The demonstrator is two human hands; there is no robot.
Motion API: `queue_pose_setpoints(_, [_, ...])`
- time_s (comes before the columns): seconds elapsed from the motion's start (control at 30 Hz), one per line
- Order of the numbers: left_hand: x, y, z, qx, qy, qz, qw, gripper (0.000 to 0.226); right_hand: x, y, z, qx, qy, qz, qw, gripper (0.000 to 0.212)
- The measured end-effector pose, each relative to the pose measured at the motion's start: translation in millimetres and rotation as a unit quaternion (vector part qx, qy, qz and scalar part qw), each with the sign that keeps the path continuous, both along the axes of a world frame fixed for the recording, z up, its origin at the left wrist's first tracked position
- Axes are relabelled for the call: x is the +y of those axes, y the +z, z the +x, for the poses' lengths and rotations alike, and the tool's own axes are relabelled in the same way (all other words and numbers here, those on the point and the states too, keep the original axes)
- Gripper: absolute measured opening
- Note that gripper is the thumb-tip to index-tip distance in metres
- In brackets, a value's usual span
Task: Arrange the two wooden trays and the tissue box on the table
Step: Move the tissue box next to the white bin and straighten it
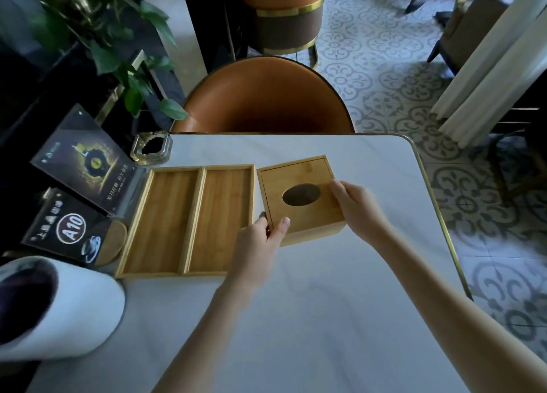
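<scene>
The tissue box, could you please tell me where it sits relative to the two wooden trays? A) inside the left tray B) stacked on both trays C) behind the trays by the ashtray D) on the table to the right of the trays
D: the tissue box rests on the table just right of the two trays, with the left hand and the right hand on its sides.

I am reading "A10" in a white-ringed circle on the small dark table sign (71, 228) leaning at the left edge of the worktop (296, 303); the pale characters around that circle are staying too blurred for me to make out. I am also seeing a line of pale characters on the larger dark acrylic stand (85, 161) behind it, but I cannot read them.
</scene>
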State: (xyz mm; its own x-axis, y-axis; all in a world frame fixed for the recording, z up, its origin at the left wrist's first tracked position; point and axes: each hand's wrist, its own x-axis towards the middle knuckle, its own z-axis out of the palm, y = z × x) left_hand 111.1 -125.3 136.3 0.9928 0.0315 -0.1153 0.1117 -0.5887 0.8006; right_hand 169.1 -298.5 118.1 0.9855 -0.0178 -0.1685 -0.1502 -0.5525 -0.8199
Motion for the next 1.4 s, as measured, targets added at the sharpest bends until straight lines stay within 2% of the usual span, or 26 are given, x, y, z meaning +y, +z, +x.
queue_pose_setpoints(0.13, [17.2, 16.7, -40.5, -0.021, 0.02, -0.014, 0.999, 0.048, 19.3, 20.2, -34.4, -0.024, 0.027, 0.002, 0.999, 0.038])
queue_pose_setpoints(0.33, [41.6, 30.5, -115.0, -0.053, 0.091, -0.015, 0.994, 0.049, 52.5, 39.0, -86.5, -0.029, 0.085, 0.001, 0.996, 0.041])
queue_pose_setpoints(0.8, [107.0, 0.6, -280.9, -0.028, 0.267, -0.031, 0.963, 0.035, 149.1, 14.0, -205.8, -0.009, 0.253, -0.001, 0.967, 0.043])
queue_pose_setpoints(0.97, [141.2, -14.1, -312.7, -0.005, 0.287, -0.028, 0.957, 0.027, 189.9, -4.4, -235.0, 0.022, 0.277, -0.01, 0.961, 0.042])
queue_pose_setpoints(1.17, [187.2, -38.6, -327.7, 0.028, 0.299, -0.032, 0.953, 0.028, 240.0, -21.9, -250.7, 0.065, 0.274, -0.002, 0.959, 0.039])
queue_pose_setpoints(1.4, [240.3, -56.3, -333.0, 0.063, 0.312, -0.094, 0.943, 0.029, 299.7, -46.8, -252.7, 0.097, 0.271, -0.011, 0.958, 0.041])
